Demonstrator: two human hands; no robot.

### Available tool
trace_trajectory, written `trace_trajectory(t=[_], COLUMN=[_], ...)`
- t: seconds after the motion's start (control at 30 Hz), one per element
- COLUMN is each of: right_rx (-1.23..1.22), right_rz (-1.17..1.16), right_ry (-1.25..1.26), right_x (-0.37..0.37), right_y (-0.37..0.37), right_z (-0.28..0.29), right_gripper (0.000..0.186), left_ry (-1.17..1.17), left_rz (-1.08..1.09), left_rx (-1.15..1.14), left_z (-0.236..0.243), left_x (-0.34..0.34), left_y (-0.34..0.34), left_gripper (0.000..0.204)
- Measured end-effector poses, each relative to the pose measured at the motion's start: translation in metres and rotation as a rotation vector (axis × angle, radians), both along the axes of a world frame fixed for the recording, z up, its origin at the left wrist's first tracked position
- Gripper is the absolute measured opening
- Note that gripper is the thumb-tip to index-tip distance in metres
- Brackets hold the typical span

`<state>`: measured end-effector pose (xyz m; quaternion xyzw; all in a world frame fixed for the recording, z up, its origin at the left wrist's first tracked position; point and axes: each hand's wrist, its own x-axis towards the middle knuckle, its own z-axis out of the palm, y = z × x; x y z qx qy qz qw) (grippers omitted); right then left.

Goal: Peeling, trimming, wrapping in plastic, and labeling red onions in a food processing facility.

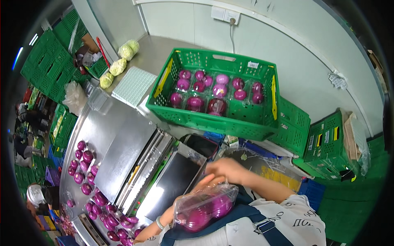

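Observation:
A clear film-wrapped pack of red onions [198, 218] is tilted close to my chest. My left hand [211, 181] is behind its upper edge, thumb side showing, and grips it there; the pack hides part of the hand and wrist. Just above it, my right hand [226, 169] is bent at the wrist beside the wrapping machine's corner, its fingers blurred and partly hidden. The steel film-wrapping machine [154, 164], with a dark flat plate [174, 180], lies to the left of my hands.
A green crate [209, 119] of packed red onions stands ahead. Loose onions [100, 199] cover the steel table's left side. Pale cabbages [119, 66] and stacked white trays [133, 87] sit farther back. More green crates [326, 143] stand right. People work at far left.

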<state>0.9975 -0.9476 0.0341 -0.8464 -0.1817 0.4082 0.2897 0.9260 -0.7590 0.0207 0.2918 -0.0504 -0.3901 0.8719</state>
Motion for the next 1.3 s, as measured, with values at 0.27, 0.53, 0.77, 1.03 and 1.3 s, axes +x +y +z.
trace_trajectory(t=[0.27, 0.53, 0.77, 1.03, 1.3], right_rx=[0.494, 0.825, 0.648, 0.758, 0.569], right_rz=[0.206, -1.345, -1.600, -1.496, -0.867], right_ry=[-0.005, 0.382, 0.041, 0.345, 0.663], right_x=[0.031, 0.126, 0.152, 0.160, 0.159], right_y=[0.011, -0.126, -0.203, -0.202, -0.212], right_z=[0.030, -0.018, -0.149, -0.230, -0.198], right_gripper=[0.046, 0.042, 0.038, 0.043, 0.070], left_ry=[0.332, 0.156, 0.174, 0.227, 0.051], left_rz=[-0.089, 0.525, 0.570, 0.650, 0.566], left_rx=[0.024, 0.469, 0.539, 0.593, 0.623], left_z=[-0.019, -0.053, -0.062, -0.062, -0.082], left_x=[0.024, 0.089, 0.089, 0.071, 0.041], left_y=[-0.015, -0.013, -0.002, 0.011, 0.045], left_gripper=[0.032, 0.012, 0.007, 0.007, 0.009])
